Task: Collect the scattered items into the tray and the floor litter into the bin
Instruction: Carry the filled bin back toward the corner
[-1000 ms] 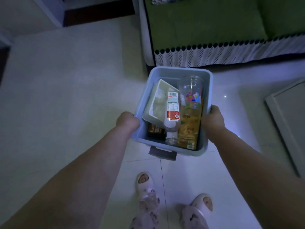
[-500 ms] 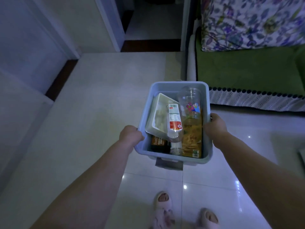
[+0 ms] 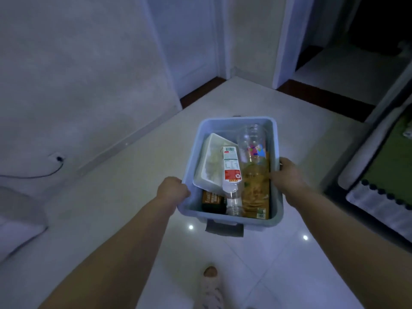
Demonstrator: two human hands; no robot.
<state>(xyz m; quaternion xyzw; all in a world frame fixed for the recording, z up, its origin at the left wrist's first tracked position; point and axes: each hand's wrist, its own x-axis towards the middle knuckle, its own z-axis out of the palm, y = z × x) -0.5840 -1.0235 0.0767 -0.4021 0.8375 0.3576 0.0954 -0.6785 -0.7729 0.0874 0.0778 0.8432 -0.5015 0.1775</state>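
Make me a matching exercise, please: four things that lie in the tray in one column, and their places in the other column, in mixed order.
Things:
1. bottle
2. clear cup
3. white dish
4. brown box

Places in the tray:
A. near left corner
B. far right part
C. lying along the middle
D. tilted, on the left side

Pairs: 1-C, 2-B, 3-D, 4-A

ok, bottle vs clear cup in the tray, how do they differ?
The bottle is narrower with a white-and-red label; the cup is wider with a colourful print. The bottle lies over the white container, the cup over the yellow box. Both are clear and lie in the tray.
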